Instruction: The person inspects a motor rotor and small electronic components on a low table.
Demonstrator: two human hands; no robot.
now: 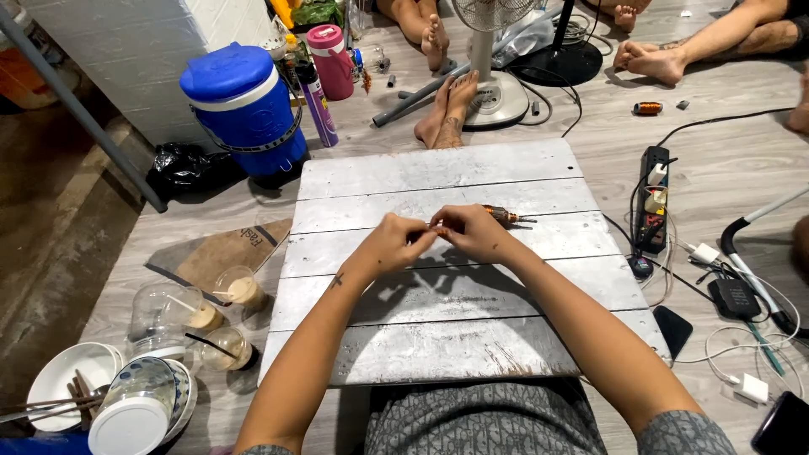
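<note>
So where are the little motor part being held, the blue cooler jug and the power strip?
Motor part (504, 216), head view, on its copper-wound middle beside the right hand.
Blue cooler jug (249, 114), head view, on its front wall.
Power strip (652, 202), head view, on its black body.

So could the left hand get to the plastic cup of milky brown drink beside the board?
Probably yes: the left hand is busy at the small copper-wound part, but bare grey board and floor lie between it and the cup.

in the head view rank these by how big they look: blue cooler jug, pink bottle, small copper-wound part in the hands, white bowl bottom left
1. blue cooler jug
2. white bowl, though it sits nearer the camera and is cut by the frame edge, so unsure against the bottle
3. pink bottle
4. copper-wound part, held by the right hand, left hand beside it
</note>
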